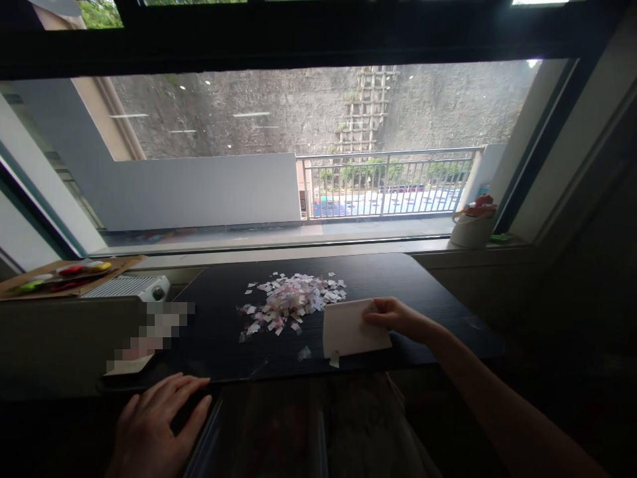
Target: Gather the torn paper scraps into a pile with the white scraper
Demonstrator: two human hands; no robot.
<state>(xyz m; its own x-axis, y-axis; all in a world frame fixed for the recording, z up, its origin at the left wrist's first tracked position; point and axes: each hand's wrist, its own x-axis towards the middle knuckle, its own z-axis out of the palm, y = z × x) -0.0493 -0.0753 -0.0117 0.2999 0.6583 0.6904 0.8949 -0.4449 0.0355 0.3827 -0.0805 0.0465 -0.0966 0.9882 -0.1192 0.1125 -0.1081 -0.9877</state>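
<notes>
While the right hand [391,315] holds a white card [348,335] by its upper right corner, the left hand [154,425] lies at the near left edge of a dark bench [393,275]. The right grip is clamped on the card, thumb on the near face and fingers behind; the left grip is apart, its thumb spread from the fingers and nothing held, though contact with the bench edge cannot be told. The card is over the right half of the bench, near its front edge; whether its lower edge touches the surface is unclear. Just beyond and to the left of the card lies a loose heap of small paper scraps [298,299], mostly white with pinkish pieces, thinning to single bits around its margin. One translucent scrap [304,353] lies apart, left of the card, and a pale scrap [334,360] shows at the card's lower left corner. At the bench's left end is a pixelated item [152,335], its identity hidden. Farther left, a brown board [117,265] bears coloured objects above a white slatted unit [124,289]; a white pot [472,229] stands on the windowsill [418,244] at right.
</notes>
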